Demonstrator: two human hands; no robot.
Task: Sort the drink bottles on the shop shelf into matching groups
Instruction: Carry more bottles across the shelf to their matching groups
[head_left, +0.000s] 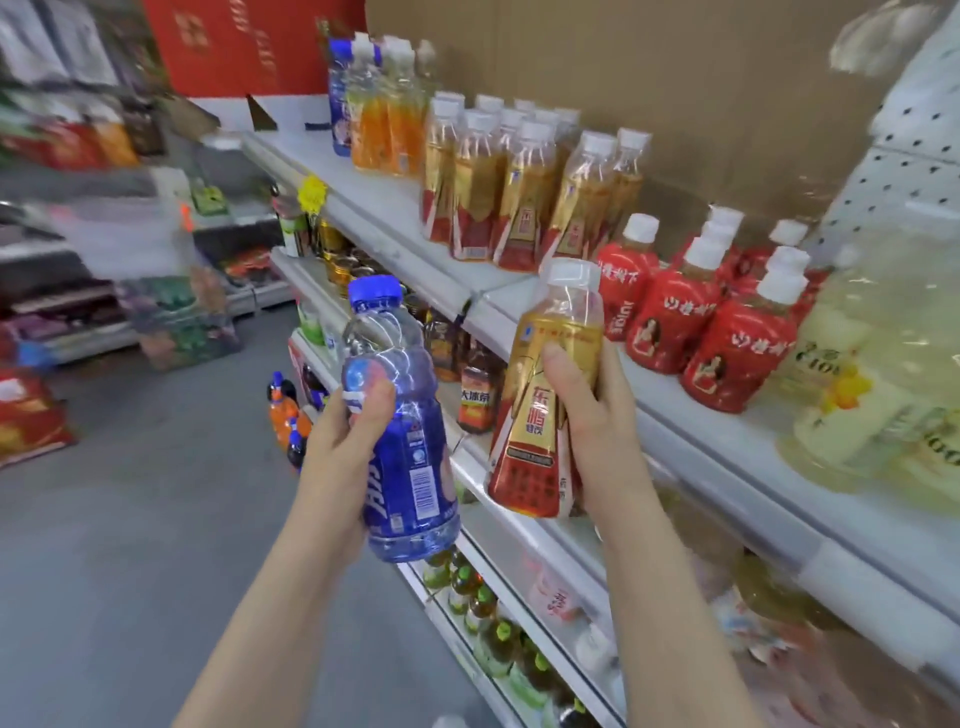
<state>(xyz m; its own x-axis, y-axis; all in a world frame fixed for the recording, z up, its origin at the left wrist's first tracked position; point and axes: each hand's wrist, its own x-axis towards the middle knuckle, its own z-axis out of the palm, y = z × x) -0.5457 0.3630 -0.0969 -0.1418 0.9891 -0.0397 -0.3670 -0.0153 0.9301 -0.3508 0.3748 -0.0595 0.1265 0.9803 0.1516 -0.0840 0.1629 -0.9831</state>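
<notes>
Holding two bottles off shelf, in front of top shelf edge (415, 249). Left hand (345, 431) wrapped around blue bottle (400, 431), blue cap up, tilted slightly. Right hand (587, 410) clamped on gold-red bottle (545, 405), white cap up, label facing camera, likely for checking match. Matching gold-red group (524, 192) stands on top shelf just behind; probable destination. Second blue bottle (340, 98) at far end beside orange bottles (384, 119); blue one likely goes there. Red bottles (706, 322) grouped to right, pale yellow bottles (872, 374) beyond.
</notes>
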